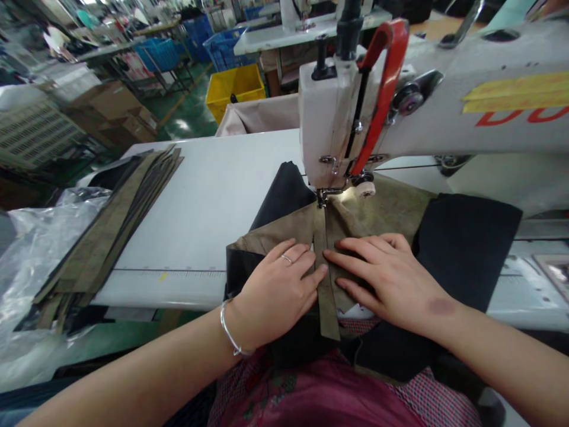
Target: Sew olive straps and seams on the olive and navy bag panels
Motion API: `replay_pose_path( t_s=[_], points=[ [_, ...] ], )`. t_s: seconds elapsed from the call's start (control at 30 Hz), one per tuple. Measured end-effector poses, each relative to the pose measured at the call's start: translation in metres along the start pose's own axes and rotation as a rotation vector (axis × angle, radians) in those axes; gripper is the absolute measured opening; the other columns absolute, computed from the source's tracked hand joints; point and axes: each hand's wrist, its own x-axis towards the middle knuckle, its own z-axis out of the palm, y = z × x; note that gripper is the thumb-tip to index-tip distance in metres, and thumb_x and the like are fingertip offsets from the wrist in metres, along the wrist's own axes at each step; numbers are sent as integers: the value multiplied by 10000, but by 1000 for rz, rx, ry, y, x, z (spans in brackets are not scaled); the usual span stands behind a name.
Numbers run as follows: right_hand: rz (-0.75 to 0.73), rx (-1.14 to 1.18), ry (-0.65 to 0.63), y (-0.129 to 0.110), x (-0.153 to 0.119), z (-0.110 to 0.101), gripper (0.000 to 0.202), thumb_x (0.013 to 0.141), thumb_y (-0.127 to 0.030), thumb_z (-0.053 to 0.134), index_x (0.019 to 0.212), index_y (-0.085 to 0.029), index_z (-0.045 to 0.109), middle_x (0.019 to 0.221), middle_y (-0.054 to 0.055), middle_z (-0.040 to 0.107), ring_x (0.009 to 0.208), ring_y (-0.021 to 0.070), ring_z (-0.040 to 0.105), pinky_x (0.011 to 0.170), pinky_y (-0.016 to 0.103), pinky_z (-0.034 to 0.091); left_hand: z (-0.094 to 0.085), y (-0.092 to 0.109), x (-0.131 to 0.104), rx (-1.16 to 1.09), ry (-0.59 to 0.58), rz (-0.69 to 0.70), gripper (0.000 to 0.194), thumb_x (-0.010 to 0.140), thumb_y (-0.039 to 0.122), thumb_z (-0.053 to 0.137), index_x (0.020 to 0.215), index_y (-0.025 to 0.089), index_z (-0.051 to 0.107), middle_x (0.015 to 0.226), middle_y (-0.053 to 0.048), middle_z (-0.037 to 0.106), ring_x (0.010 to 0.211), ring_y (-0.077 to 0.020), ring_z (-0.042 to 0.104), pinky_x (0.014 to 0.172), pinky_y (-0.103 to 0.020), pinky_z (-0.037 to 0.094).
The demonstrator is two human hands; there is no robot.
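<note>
An olive-brown fabric piece (284, 228) with black backing lies under the needle and presser foot (321, 198) of a sewing machine (329, 118). Down its middle runs a narrow olive strip (328, 305), its loose end hanging toward my lap. My left hand (282, 284), with a ring and a bracelet, rests on the fabric left of the strip, thumb on the strip. To the right, my right hand (382, 276) lies with spread fingers on the fabric, index fingertip at the strip's edge. Both hands press from above, close below the needle. Black fabric (466, 243) extends to the right.
A stack of olive strips (102, 231) lies on the left of the white table (200, 196), beside clear plastic wrap (53, 237). Behind stand a yellow bin (235, 86), blue crates (157, 54) and cardboard boxes (111, 107). A red lever (384, 89) is on the machine head.
</note>
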Motion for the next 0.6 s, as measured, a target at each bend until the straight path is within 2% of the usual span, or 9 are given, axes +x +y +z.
replay_pose_path(
  t_s=[0.07,0.1,0.2,0.27,0.37,0.43,0.53,0.6],
  points=[
    [11,-6,-7,0,0,-1,390,964,-382,485,1340,-291,535,1284,80,573,1070,259,551,877,451,318,1,-2,1,-20,-11,-3,363,963,301,475,1293,192,579,1244,-105,603,1210,-268,515,1053,-464,416],
    [18,-7,-13,1,0,0,390,965,-381,483,1343,-295,532,1279,78,571,1069,259,549,880,454,317,1,-5,1,-32,-12,-4,364,965,316,472,1296,206,576,1293,-104,581,1242,-276,495,1068,-482,398],
    [33,-8,-24,0,0,1,385,966,-379,481,1338,-296,535,1268,68,566,1070,259,540,888,459,319,0,-14,-1,-74,-32,27,374,970,390,466,1309,264,565,1472,-77,446,1417,-293,306,1175,-570,197],
    [38,-8,-21,-1,-1,3,377,969,-372,476,1332,-294,539,1261,62,567,1068,259,537,887,460,322,-2,-19,-1,-107,-65,45,434,948,443,500,1348,278,523,1504,-69,409,1459,-290,221,1191,-580,129],
    [41,-7,-18,-3,-1,3,364,974,-358,464,1323,-291,545,1247,55,573,1052,255,535,878,461,328,-5,-22,4,-140,-69,2,557,878,455,592,1372,220,485,1473,-89,451,1423,-287,287,1193,-554,146],
    [38,-1,-18,-4,-2,3,364,974,-356,462,1321,-286,546,1237,53,577,1045,253,533,874,459,333,-6,-24,11,-124,-34,-55,517,870,396,585,1332,177,513,1455,-95,473,1359,-292,364,1166,-547,204],
    [32,-2,-9,-5,-2,3,373,970,-347,469,1330,-278,541,1222,57,583,1042,254,529,875,459,336,-3,-30,24,-43,38,-162,441,921,343,486,1321,160,521,1427,-102,503,1224,-323,459,1040,-567,328],
    [29,-2,-4,-4,-3,3,372,969,-339,472,1329,-276,544,1219,60,587,1037,252,531,874,456,339,1,-35,30,-10,74,-203,428,937,340,466,1322,162,523,1388,-103,535,1179,-333,475,1013,-571,338]
  ],
)
